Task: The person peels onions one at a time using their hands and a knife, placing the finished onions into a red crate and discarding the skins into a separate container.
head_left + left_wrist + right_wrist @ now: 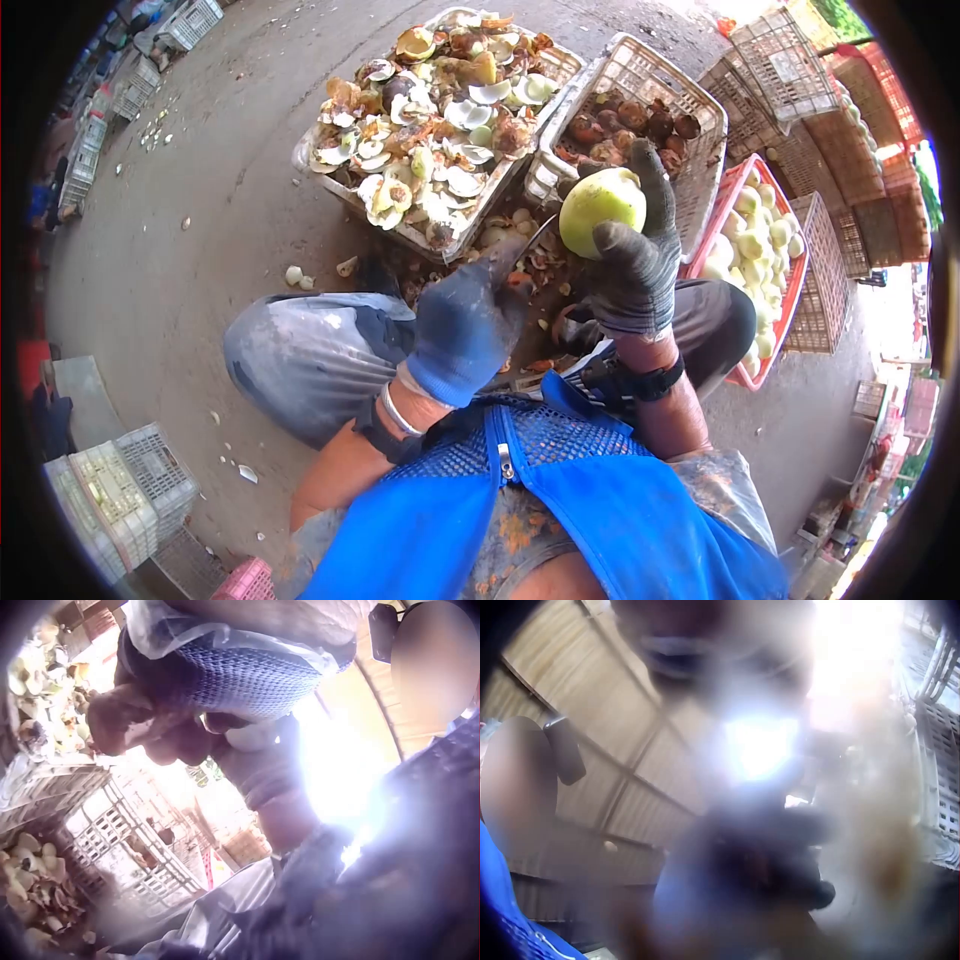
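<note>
In the head view my left hand (462,318), in a blue glove, grips a knife whose thin blade (544,231) points up toward the onion. My right hand (640,262), in a dark grey glove, holds a smooth pale green onion (603,212) with its thumb in front and fingers behind. The blade tip is close beside the onion's left side. The left wrist view shows the blue-gloved left hand (217,690) from below with fingers curled; the knife is hidden there. Blur and glare cover most of the right wrist view.
Ahead stands a crate (305,152) heaped with onion peels. Beside it a white crate (655,72) holds brown unpeeled onions (632,116). A red crate (797,278) of peeled onions stands at the right, near stacked crates (788,62). Scraps lie on the floor between the knees.
</note>
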Motion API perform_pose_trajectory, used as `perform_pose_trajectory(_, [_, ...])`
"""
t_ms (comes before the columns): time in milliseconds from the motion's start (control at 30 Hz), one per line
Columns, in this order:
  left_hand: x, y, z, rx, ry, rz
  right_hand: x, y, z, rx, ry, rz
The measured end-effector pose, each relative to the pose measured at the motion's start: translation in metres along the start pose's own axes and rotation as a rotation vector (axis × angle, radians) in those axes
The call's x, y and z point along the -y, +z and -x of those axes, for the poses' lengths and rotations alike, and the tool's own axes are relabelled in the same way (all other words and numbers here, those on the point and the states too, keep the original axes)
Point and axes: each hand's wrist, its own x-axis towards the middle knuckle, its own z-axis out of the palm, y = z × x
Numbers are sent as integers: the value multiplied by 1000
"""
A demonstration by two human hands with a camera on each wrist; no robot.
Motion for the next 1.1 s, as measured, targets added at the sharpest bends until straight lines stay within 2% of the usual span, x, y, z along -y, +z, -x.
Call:
perform_pose_trajectory(67, [-3, 1, -8, -71, 94, -119, -4, 0, 1, 2, -23, 44])
perform_pose_trajectory(133, [0, 5, -9, -91, 71, -126, -10, 0, 2, -10, -50, 79])
perform_pose_trajectory(200, [3, 8, -9, -137, 87, -142, -14, -1, 6, -54, -67, 252])
perform_pose_trajectory(300, [-8, 5, -7, -134, 115, -151, -13, 4, 8, -67, -112, 302])
perform_pose_trajectory(433, [9, 10, -11, -162, 152, -188, -15, 6, 8, -77, -121, 384])
perform_pose_trajectory(500, [17, 8, -21, -87, -789, 556, -17, 0, 12, -66, -72, 308])
perform_pose_trajectory(533, [19, 5, -20, -86, -790, 552, -19, -3, 10, -53, -40, 232])
perform_pose_trajectory(567, [18, 0, -19, -71, -728, 568, -24, -6, 7, -67, -115, 308])
perform_pose_trajectory(667, [9, 1, -11, -38, -661, 654, -28, -7, 6, -86, -28, 244])
perform_pose_trajectory(733, [18, 10, -10, -113, 78, 106, -30, -5, 7, -90, -5, 194])
perform_pose_trajectory(800, [9, 9, -3, -110, 69, -6, -34, -10, 6, -96, -17, 319])
perform_pose_trajectory(867, [12, 14, 3, -25, -57, -213, -39, -11, 5, -108, -47, 348])
perform_pose_trajectory(967, [17, 20, 2, -38, -107, -136, -42, -10, 6, -123, -99, 377])
perform_pose_trajectory(1000, [16, 19, 1, -36, -109, -135, -42, -9, 7, -128, -126, 377])
perform_pose_trajectory(1067, [12, 16, 0, -120, 37, -164, -36, -4, 8, -148, -111, 410])
perform_pose_trajectory(1100, [14, 18, 1, -122, 35, -164, -34, -1, 8, -159, -98, 440])
